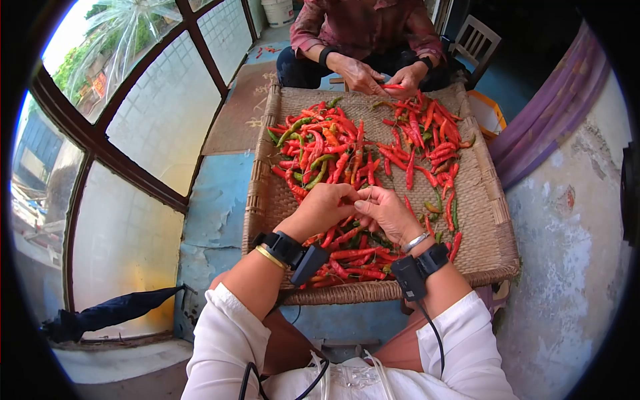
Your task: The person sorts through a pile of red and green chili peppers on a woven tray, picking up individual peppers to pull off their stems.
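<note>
My left hand and my right hand meet over the near half of a woven tray, with fingertips pinched together and touching. What lies between them is hidden by the fingers. Red chili peppers are heaped just below and around my hands. A larger pile at the left mixes red chilies with some green ones. Another group of chilies lies to the far right on the tray. Both wrists wear black straps with small boxes.
Across the tray sits a person in a reddish shirt, whose hands hold a red chili. Framed windows stand at left, with a folded dark umbrella below. A wall and purple curtain bound the right; a chair stands behind.
</note>
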{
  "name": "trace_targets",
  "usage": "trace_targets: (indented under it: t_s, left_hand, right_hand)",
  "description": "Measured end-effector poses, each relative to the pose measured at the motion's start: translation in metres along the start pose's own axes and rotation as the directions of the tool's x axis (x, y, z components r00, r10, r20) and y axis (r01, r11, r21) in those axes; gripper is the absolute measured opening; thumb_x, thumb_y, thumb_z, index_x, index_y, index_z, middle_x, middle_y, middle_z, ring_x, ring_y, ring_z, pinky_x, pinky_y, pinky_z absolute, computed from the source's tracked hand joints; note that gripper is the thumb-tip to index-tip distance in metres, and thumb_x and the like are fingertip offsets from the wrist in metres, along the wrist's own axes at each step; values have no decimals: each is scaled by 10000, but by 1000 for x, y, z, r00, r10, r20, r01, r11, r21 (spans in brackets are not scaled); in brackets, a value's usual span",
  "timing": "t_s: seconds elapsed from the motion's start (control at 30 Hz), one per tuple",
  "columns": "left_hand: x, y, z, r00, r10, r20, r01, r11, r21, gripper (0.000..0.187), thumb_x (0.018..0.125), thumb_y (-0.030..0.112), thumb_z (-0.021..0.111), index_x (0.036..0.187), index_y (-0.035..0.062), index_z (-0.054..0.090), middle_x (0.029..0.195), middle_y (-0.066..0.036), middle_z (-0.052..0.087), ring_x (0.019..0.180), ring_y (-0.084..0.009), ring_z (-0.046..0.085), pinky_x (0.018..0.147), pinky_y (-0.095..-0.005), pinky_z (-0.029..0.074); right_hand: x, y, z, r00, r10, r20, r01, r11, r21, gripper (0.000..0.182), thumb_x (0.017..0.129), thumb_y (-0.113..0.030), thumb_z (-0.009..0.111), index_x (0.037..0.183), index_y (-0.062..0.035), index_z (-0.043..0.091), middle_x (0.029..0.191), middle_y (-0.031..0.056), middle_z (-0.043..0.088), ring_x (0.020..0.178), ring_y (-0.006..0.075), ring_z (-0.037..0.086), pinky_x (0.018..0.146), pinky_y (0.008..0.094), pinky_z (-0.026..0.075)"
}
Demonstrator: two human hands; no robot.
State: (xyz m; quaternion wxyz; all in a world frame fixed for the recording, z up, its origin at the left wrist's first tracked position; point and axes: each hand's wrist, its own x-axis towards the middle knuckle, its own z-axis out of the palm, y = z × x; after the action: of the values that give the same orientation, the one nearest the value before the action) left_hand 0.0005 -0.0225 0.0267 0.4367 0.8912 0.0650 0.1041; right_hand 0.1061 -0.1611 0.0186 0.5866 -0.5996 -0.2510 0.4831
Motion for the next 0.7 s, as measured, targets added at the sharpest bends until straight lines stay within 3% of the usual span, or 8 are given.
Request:
trace_targets:
  t_s: [0.17,0.23,0.37,0.43,0.47,0.5,0.6,0.7]
  left_hand:
    - [0,-5,5,997,67,-39,-71,993,-99,240,687,125,681,885,25,589,719,-123,620,669,-234,613,607,-316,475]
    - [0,-4,-1,992,-101,-70,99,994,-34,256,681,114,685,898,23,583,714,-119,620,673,-229,615,608,-310,475]
    - [-2,-21,-6,989,-105,-104,123,973,194,179,715,163,633,842,43,594,740,-122,622,708,-283,606,624,-361,476]
    - [-4,-23,-6,985,-150,-86,168,943,288,190,716,204,627,827,53,598,738,-122,619,725,-292,601,632,-375,476]
    - [-5,-23,-5,978,-196,-71,208,901,380,206,717,244,621,813,62,601,736,-122,617,741,-300,597,640,-390,476]
    - [-6,-22,-4,978,-195,-71,208,902,379,206,717,244,621,813,62,601,736,-122,617,741,-300,597,640,-390,476]
    - [-7,-18,-2,945,-326,-5,270,772,575,278,702,337,640,782,72,610,737,-102,613,727,-293,590,620,-383,469]
    - [-12,-18,-1,937,-340,80,212,736,643,316,696,366,633,796,68,599,750,-109,605,758,-296,591,629,-400,466]
  right_hand:
    - [1,0,-8,998,15,-65,-13,999,32,127,800,-136,580,875,-42,538,648,8,552,500,59,506,399,174,379]
    - [1,-7,-15,994,19,-109,-15,999,34,99,797,-126,575,848,-50,535,640,13,553,488,61,505,390,176,378]
    - [0,-19,-38,953,-149,-262,217,943,253,103,808,-124,563,871,-51,528,662,42,576,522,80,540,410,185,410]
    - [-3,-30,-39,887,-129,-443,367,780,507,156,821,-148,565,926,-48,510,696,55,596,603,96,583,462,197,444]
    - [0,-20,-55,920,-101,-378,306,787,535,205,844,-228,545,963,-63,517,831,65,620,679,99,584,544,226,461]
    - [2,-15,-57,920,-101,-378,306,788,535,205,844,-228,545,963,-63,517,831,65,620,679,99,584,544,226,461]
    - [2,-7,-52,945,152,-291,26,849,527,270,862,-234,516,1051,-43,478,798,60,619,658,101,585,521,226,455]
    - [4,-5,-39,991,18,-131,42,898,439,240,856,-228,528,1011,-45,511,744,56,617,607,101,590,471,212,459]
